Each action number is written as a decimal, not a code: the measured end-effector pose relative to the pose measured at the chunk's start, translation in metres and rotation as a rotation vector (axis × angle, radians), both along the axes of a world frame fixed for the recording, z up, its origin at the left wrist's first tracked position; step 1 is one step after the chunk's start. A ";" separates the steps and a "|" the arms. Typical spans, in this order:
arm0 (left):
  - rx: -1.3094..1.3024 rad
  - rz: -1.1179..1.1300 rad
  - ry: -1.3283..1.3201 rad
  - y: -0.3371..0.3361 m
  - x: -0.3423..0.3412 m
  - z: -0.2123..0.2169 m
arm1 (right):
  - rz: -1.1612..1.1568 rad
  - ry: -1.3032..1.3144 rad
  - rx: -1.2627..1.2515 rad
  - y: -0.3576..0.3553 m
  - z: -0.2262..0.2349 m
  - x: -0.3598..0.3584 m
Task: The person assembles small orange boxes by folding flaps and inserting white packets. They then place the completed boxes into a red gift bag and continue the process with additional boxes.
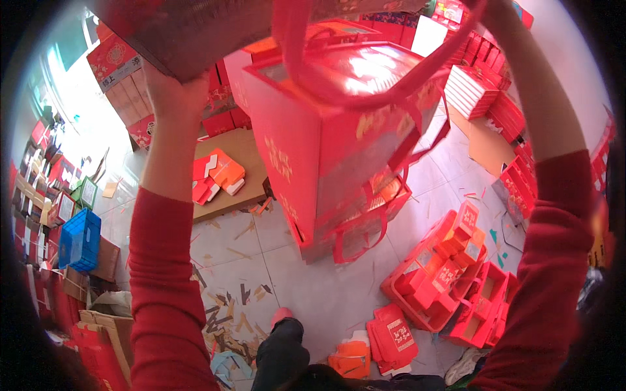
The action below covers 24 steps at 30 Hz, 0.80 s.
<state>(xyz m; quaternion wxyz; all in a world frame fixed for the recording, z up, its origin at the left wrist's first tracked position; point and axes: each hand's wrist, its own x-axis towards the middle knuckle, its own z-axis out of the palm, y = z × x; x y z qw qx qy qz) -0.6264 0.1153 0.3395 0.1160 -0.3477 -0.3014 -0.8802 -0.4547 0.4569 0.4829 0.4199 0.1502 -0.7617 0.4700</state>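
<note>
Box [215, 32] up at top of view, above and in front of the red stack [287, 156]; long axis runs left-right, right end slightly higher, underside edge facing the wearer. Left hand [175, 91] holding box at its lower left corner, fingers mostly hidden by it. Right hand [494, 9] at top edge, near a red strap [417, 88]; mostly cut off, can't tell how open or if gripping. Strap loops down before the stack, blurred. Box top cut off.
</note>
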 end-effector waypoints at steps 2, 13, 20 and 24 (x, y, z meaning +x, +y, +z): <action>-0.076 0.102 0.026 0.010 -0.043 -0.004 | 0.047 -0.041 -0.038 0.016 0.004 -0.045; -0.176 -0.214 -0.485 0.075 -0.091 0.000 | 0.081 -0.289 -0.340 0.114 0.008 -0.229; -0.646 0.015 -0.549 0.045 -0.091 -0.038 | -0.186 -0.363 -0.635 0.093 -0.061 -0.196; -0.926 0.161 -0.409 -0.023 -0.062 -0.103 | -0.514 -0.076 -0.332 0.029 -0.092 -0.034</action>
